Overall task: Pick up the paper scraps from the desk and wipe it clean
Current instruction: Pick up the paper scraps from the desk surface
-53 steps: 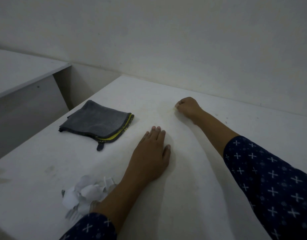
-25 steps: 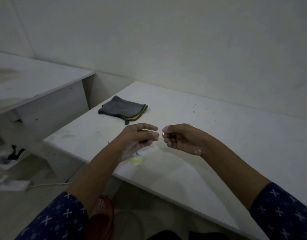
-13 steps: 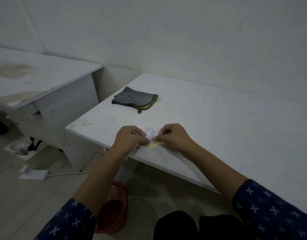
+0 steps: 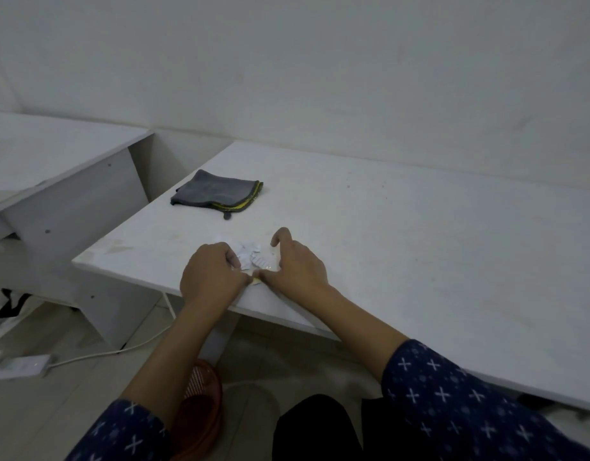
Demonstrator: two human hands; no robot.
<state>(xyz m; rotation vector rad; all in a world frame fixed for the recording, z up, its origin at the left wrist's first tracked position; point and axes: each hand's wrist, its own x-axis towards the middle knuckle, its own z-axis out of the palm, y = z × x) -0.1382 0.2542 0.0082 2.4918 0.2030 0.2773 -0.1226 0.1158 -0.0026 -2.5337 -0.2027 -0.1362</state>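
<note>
The paper scraps [image 4: 250, 257] lie in a small white pile near the front edge of the desk [image 4: 420, 244], just left of the frame's centre, with one yellowish bit at the near side. Your left hand [image 4: 210, 277] has its fingers curled in on the pile's left side, gripping scraps. Your right hand [image 4: 293, 264] brackets the right side, forefinger arched and thumb spread wide, the thumb tip meeting your left thumb at the yellowish bit. Above the pile, toward the desk's left end, a folded grey cloth [image 4: 217, 193] with a yellow edge lies flat. A red basket [image 4: 200, 404] stands on the floor under your left forearm.
</note>
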